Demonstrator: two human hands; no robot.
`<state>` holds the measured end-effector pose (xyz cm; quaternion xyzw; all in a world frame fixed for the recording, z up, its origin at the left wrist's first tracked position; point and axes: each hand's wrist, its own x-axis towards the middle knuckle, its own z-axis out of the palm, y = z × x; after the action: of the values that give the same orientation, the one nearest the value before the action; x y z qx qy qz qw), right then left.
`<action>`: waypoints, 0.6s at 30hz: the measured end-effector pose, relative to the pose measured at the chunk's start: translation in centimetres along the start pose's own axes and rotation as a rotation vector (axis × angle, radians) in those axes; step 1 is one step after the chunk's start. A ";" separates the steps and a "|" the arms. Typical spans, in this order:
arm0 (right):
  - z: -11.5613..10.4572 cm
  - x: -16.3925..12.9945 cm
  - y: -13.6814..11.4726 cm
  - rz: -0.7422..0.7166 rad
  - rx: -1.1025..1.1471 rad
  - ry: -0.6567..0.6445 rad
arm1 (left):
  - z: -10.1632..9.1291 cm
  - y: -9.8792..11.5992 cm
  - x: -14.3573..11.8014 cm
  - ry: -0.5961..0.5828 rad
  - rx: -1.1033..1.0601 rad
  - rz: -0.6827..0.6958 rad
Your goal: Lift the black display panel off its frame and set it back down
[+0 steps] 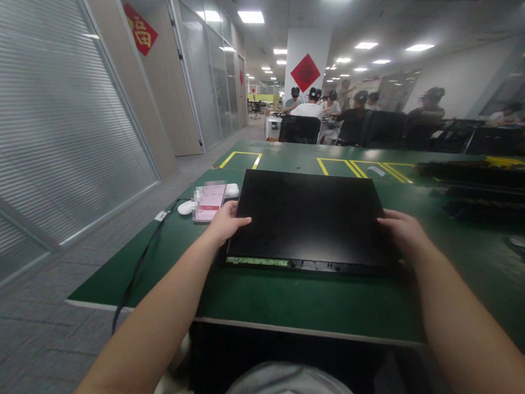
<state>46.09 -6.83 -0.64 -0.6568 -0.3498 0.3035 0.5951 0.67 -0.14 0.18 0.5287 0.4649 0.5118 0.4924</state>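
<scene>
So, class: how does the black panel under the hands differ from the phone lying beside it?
The black panel is far larger than the phone. The panel is dark and blank, while the phone's screen is lit pinkish. The left hand and right hand hold the panel's edges; the phone lies untouched. Both lie flat on the green table.

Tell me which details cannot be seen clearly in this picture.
Head view:
- Phone screen: blurred, unreadable.
- Left hand and right hand fingertips: whether they curl under the black panel edges, hidden.
- Panel's underside: faces the table.
- Dark items at right: too dim to identify.
</scene>
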 end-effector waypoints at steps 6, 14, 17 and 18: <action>-0.4 0.1 -0.4 -0.018 0.031 0.101 | -0.2 -0.2 0.2 0.002 -0.008 -0.002; 0.3 -1.4 -1.6 0.051 0.078 0.026 | -0.4 0.9 0.0 0.051 0.040 -0.114; 0.4 -1.7 -1.8 0.066 0.071 0.017 | -0.2 1.9 -0.4 0.099 0.071 -0.186; 0.5 -1.7 -1.9 0.070 0.069 0.015 | -0.1 2.1 -0.5 0.115 0.074 -0.203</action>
<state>44.55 -7.88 1.14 -0.6499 -0.3115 0.3309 0.6092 0.48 -0.79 2.28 0.4664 0.5622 0.4713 0.4942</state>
